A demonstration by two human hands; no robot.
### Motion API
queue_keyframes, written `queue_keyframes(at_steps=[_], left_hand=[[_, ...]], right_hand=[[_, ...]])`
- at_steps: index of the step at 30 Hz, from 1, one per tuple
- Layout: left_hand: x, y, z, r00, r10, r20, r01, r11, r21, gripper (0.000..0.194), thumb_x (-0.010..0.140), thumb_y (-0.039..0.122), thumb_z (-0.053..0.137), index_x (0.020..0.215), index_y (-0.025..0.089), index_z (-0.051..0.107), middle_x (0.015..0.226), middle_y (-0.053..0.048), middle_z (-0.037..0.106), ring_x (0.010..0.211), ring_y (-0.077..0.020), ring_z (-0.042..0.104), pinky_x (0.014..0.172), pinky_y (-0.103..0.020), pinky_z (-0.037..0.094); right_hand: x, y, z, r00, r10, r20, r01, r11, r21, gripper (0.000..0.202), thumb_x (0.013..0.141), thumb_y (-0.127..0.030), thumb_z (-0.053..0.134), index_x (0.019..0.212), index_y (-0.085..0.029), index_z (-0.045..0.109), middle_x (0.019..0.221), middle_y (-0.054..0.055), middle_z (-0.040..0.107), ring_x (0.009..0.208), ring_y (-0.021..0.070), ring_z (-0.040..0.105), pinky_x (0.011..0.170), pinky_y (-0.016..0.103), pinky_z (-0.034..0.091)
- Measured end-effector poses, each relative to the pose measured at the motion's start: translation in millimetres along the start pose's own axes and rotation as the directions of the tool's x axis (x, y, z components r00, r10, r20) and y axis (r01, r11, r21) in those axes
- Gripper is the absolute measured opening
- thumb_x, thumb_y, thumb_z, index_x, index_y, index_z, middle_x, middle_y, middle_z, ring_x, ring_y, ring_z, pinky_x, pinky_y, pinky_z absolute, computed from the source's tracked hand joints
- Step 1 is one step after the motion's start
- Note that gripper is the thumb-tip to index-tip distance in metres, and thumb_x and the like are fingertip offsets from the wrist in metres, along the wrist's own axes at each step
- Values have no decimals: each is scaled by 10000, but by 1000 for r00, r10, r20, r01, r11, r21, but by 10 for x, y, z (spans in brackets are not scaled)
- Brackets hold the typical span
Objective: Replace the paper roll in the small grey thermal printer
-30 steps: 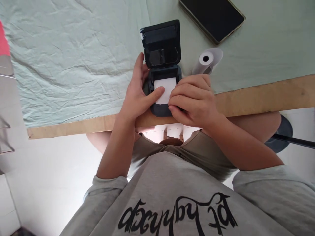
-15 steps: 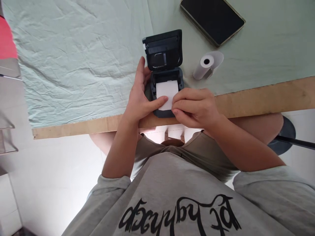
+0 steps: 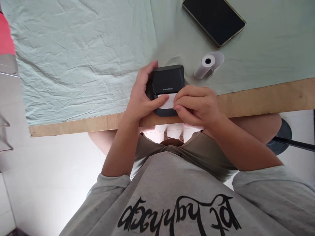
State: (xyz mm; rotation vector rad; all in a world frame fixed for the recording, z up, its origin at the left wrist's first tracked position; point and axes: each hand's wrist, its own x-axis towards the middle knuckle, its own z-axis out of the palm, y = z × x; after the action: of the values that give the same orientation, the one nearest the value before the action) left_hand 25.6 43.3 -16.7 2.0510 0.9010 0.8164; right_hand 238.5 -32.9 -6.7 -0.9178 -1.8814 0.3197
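Note:
A small dark printer (image 3: pixel 168 78) lies near the table's front edge with its lid down. White paper (image 3: pixel 167 102) comes out below the lid and lies over the printer's front part. My left hand (image 3: pixel 144 95) is wrapped round the printer's left side, its thumb pressing on the paper. The fingers of my right hand (image 3: pixel 197 105) are pinched at the right edge of the paper. To the right of the printer, a white paper roll (image 3: pixel 205 67) rests on the cloth with its loose end curling out.
A black phone (image 3: pixel 215 19) lies at the back right on the pale green cloth (image 3: pixel 86 59). The table's bare wooden edge (image 3: pixel 265 96) runs in front, close to my legs. Something pink shows at the far left.
The printer's lid, raised before, has come down over the inside and the upper part of the paper. Both hands keep nearly the same places on the printer and paper.

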Motion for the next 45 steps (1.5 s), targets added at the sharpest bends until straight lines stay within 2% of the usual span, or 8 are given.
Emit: queue_keyframes(at_steps=[7, 11, 16, 28, 32, 35, 39, 45], left_hand=[[33, 20, 42, 992, -75, -103, 66, 994, -90, 492, 1010, 698, 530, 1330, 333, 602, 1386, -51, 662, 1316, -290, 654, 1152, -506, 542], [43, 13, 50, 992, -86, -87, 74, 988, -132, 466, 992, 641, 621, 1336, 328, 599, 1317, -42, 685, 1235, -275, 697, 1077, -470, 592], [77, 28, 4, 994, -105, -42, 94, 975, -204, 452, 966, 588, 683, 1318, 310, 625, 1277, -44, 705, 1241, -288, 696, 1081, -474, 592], [250, 163, -291, 937, -235, 258, 264, 961, -83, 614, 902, 492, 739, 1463, 283, 603, 1464, -75, 649, 1352, -359, 633, 1162, -596, 544], [241, 168, -226, 945, -226, 236, 248, 966, -68, 569, 914, 486, 719, 1430, 271, 609, 1495, -59, 632, 1418, -337, 590, 1171, -549, 547], [77, 170, -142, 972, -211, 102, 217, 975, -49, 560, 988, 529, 618, 1473, 261, 539, 1579, -81, 566, 1484, -287, 538, 1207, -462, 523], [-249, 218, -104, 979, -205, -13, 205, 974, 100, 698, 1017, 722, 474, 1559, 286, 414, 1652, -115, 479, 1530, -294, 488, 1256, -475, 460], [-463, 316, -53, 958, -217, 187, 136, 918, 372, 1266, 777, 984, 533, 1676, 157, 201, 1724, -185, 339, 1593, -422, 349, 1321, -608, 332]], right_hand=[[50, -17, -25, 998, 13, -60, -6, 994, 112, 228, 978, -182, 580, 757, -233, 601, 807, -8, 700, 687, 86, 616, 575, 262, 459], [68, -10, -49, 923, 288, -257, -241, 950, 198, 469, 1055, -416, 502, 636, -212, 452, 594, -30, 464, 551, 94, 441, 523, 298, 334], [71, 81, -52, 869, 470, -159, -438, 877, 197, 520, 995, -602, 574, 685, -218, 408, 595, -41, 355, 539, 82, 322, 492, 276, 304], [95, 235, -111, 895, 441, 72, -446, 891, 91, 471, 988, -561, 592, 707, -236, 400, 606, -27, 357, 569, 116, 352, 508, 308, 370], [75, 275, -109, 888, 450, 93, -459, 879, 128, 482, 973, -538, 618, 690, -234, 373, 593, -34, 339, 554, 112, 329, 506, 315, 340], [22, 289, -84, 885, 462, 53, -465, 879, 105, 440, 967, -533, 626, 705, -242, 426, 612, -21, 403, 587, 135, 374, 569, 346, 389], [-21, 285, -78, 896, 444, 35, -445, 892, 84, 397, 955, -548, 650, 771, -247, 467, 629, -27, 438, 582, 127, 385, 568, 335, 409], [3, 273, -61, 898, 440, 5, -438, 892, 114, 295, 948, -507, 683, 891, -253, 544, 619, -45, 461, 538, 95, 395, 509, 298, 412]])
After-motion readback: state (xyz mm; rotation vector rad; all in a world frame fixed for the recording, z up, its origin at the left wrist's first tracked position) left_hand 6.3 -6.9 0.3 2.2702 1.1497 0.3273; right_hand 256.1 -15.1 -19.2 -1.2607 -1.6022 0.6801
